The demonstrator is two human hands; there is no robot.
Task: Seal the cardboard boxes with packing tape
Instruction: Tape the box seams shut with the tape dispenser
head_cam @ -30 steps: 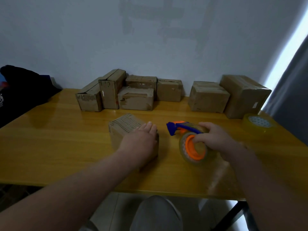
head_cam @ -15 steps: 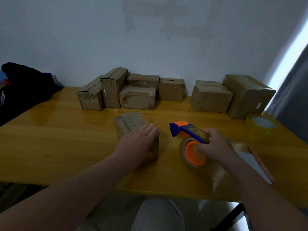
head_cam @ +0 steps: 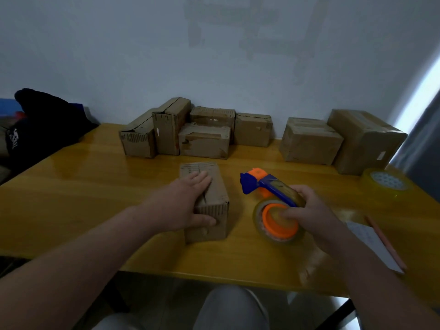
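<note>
Head view: left hand (head_cam: 188, 206) presses flat, fingers straight, on the small cardboard box (head_cam: 215, 186); just beside it, right hand (head_cam: 312, 217) grips the tape dispenser (head_cam: 270, 185), fingers curled.

Yellow wooden table (head_cam: 95, 198), glossy top: one small cardboard box (head_cam: 215, 179) stands on it directly under the left hand (head_cam: 183, 206), just left of the right hand (head_cam: 312, 213), which grips the tape dispenser (head_cam: 269, 186). Beyond both hands, along the wall edge: five small boxes (head_cam: 202, 141) clustered past the left hand, touching one another; two larger boxes (head_cam: 309, 141) past the right hand, side by side. Right of the gripping hand: spare tape roll (head_cam: 385, 184) lying flat near the far corner; nearer, a sheet of paper (head_cam: 371, 244) with a pencil (head_cam: 385, 241) along its right side.
</note>
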